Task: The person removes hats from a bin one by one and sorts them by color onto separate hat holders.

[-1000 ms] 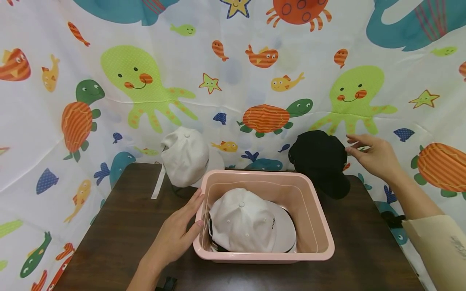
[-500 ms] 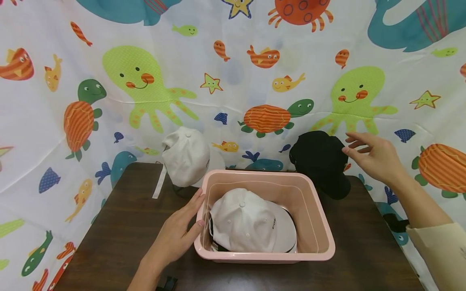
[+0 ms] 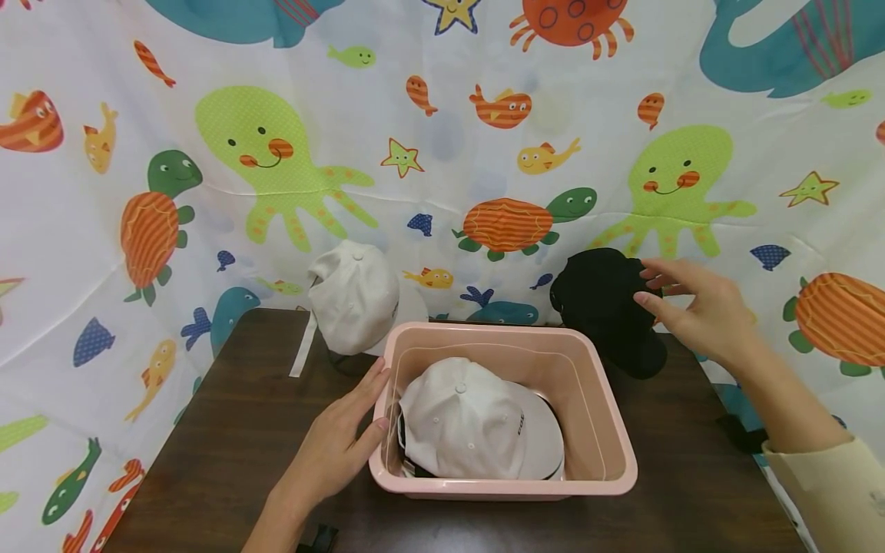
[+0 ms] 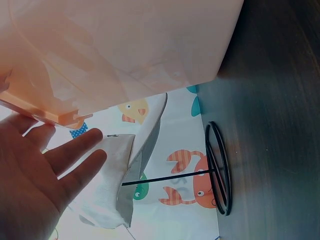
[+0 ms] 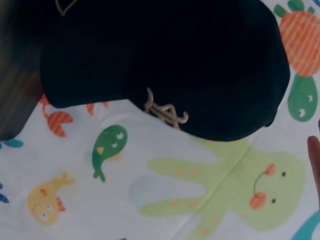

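Note:
My left hand (image 3: 337,438) rests its outstretched fingers against the left rim of a pink plastic tub (image 3: 505,487). From the left wrist view, those fingers (image 4: 75,150) spread below the rim without curling round it. Inside the tub lies a white baseball cap (image 3: 459,422), its brim to the right, with something dark under it. At the back right a black baseball cap (image 3: 598,296) stands, brim down toward the front right. My right hand (image 3: 708,311) is at that cap's right side, fingers loosely bent; contact cannot be made out. Gold embroidery (image 5: 166,111) shows on the black cap.
Another white cap (image 3: 353,299) with a hanging strap (image 3: 301,347) sits at the back left on a black wire stand (image 4: 218,170). A sea-animal curtain (image 3: 442,153) hangs behind the dark wooden table (image 3: 221,438).
My right hand has moved slightly left, so its fingertips now overlap the right edge of the black cap in the head view. The left hand, tub and caps stay put.

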### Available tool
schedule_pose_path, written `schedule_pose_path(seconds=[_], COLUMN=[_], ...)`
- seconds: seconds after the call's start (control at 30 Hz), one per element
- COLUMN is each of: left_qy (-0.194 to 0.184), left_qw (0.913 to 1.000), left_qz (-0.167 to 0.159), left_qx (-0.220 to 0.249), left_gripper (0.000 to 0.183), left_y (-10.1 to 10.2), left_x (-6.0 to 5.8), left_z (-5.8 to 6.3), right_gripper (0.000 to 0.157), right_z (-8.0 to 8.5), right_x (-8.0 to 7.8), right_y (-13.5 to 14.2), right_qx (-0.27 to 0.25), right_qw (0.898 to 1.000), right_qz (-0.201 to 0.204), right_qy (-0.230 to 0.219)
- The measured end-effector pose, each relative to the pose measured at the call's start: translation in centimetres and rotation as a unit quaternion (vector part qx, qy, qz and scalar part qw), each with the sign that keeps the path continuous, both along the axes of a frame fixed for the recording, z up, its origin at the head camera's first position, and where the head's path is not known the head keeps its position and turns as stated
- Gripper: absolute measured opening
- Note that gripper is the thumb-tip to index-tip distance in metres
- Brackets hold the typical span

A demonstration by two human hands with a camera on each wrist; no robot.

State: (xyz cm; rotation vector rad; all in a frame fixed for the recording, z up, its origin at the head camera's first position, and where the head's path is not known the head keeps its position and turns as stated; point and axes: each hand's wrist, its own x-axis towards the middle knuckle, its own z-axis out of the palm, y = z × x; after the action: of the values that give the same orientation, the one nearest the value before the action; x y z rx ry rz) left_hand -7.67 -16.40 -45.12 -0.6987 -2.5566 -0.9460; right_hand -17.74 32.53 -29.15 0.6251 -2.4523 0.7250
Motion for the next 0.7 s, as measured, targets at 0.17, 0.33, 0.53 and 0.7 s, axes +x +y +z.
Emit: schedule_pose_path(seconds=[0.17,0.33,0.53,0.7], left_qy=[0.001,-0.003,0.002,0.004], left_qw=[1.0000,1.0000,1.0000,1.0000], left_qz=[0.000,0.002,0.002,0.002], left_qx=[-0.001,-0.001,-0.003,0.000], left_gripper=[0.061,0.061,0.061,0.061], left_y=[0.0,-0.1,0.0,0.1], left_x=[0.0,-0.1,0.0,0.0], left_z=[-0.1,-0.1,-0.1,-0.1], right_gripper=[0.055,0.057,0.050,0.050], right_z=[-0.4,-0.9,-1.6,-2.0], right_x=[0.5,1.0,1.4,1.8], right_y=[-0.8,-1.5,-2.3,-3.1], right_qx=[0.010,0.034,0.049,0.058], right_qw=[0.999,0.997,0.993,0.991], right_qz=[0.027,0.048,0.075,0.093], right_qy=[0.025,0.055,0.081,0.077])
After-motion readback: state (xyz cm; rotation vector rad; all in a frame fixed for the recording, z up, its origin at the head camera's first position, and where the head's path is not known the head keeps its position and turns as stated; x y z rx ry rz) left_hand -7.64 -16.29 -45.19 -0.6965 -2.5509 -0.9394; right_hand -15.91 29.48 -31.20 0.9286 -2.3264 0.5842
